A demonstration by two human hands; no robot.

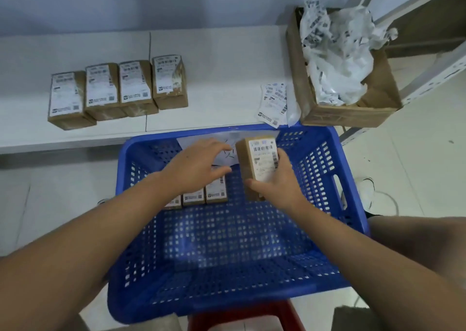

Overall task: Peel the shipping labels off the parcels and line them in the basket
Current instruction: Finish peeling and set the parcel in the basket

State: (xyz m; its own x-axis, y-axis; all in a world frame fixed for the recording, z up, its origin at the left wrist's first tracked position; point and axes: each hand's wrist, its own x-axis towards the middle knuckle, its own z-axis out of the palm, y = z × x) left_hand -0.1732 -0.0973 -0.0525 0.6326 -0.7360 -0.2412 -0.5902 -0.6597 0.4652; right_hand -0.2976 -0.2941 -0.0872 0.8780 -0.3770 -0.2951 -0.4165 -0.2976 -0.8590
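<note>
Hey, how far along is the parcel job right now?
Done: three parcels sit in a row in the blue basket. In hand: the right hand holds a fourth parcel beside them while the left hand rests on the row. Left: four parcels on the shelf.

I see the basket (325, 169) at centre, on a stool (242, 315). At 11 o'clock, four parcels (116, 91) line the table (214, 61). At 1 o'clock stands a box (378, 108), loose labels (273, 103) just left of it. Three parcels in the basket (201, 197) lie in a row.
</note>
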